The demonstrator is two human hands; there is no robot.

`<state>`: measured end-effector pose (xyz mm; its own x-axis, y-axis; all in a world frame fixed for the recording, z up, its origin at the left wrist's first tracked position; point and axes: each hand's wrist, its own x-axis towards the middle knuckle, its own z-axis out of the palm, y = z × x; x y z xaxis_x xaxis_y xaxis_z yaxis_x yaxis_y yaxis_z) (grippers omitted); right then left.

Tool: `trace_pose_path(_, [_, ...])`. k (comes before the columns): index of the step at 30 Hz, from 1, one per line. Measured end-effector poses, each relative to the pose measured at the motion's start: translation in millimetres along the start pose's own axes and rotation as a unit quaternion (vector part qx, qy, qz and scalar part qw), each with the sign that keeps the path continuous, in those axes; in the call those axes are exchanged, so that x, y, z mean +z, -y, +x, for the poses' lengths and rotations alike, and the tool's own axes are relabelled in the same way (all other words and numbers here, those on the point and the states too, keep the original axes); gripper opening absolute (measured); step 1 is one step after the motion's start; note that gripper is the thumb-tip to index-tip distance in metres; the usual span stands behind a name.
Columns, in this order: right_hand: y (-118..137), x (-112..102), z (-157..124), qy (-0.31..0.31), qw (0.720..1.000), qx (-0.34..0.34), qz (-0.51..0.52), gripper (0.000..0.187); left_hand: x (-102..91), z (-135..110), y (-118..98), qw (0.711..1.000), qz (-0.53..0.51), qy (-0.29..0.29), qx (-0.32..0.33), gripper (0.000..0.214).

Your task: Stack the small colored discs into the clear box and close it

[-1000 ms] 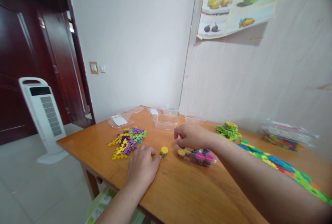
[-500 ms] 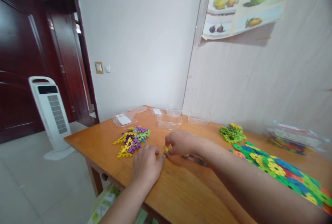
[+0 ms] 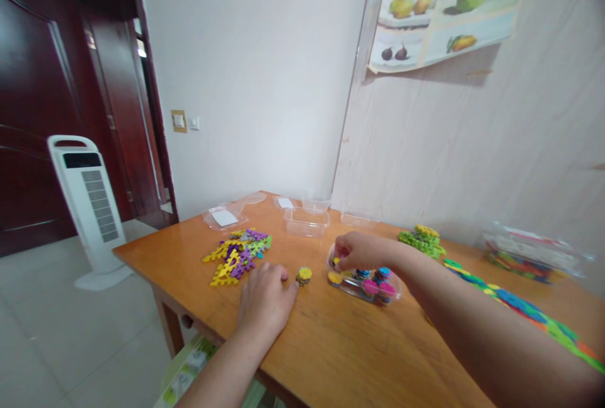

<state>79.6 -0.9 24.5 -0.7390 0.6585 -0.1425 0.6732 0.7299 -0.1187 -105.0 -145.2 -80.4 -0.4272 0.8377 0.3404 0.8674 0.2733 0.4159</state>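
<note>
Low over the clear container (image 3: 352,291), right hand (image 3: 360,250) palm-down.

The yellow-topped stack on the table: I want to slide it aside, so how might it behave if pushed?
The stack may shear apart, since its layers look merely piled. Being squat, it probably won't tip over whole. The table looks smooth, so the lowest layer might slide easily.

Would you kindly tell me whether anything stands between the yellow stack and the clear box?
Nothing visible stands between the yellow stack and the clear box. The left hand is on the stack's other side, and the right hand is at the box.
</note>
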Motion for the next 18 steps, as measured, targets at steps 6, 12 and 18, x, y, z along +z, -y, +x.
trace_pose_path(6, [5.7, -1.1, 2.7, -0.010, 0.999, -0.014, 0.032, 0.022, 2.2, -0.4, 1.7, 1.000, 0.007, -0.008, 0.002, 0.018])
trace_pose_path(12, [36.4, 1.2, 2.8, -0.047, 0.996, -0.074, -0.005, 0.024, -0.3, -0.9, -0.7, 1.000, 0.010, -0.002, -0.004, 0.017])
trace_pose_path(18, [74.8, 11.4, 11.3, -0.025, 0.988, -0.123, -0.088, 0.040, -1.6, -1.7, -1.6, 1.000, 0.001, 0.000, -0.003, 0.015])
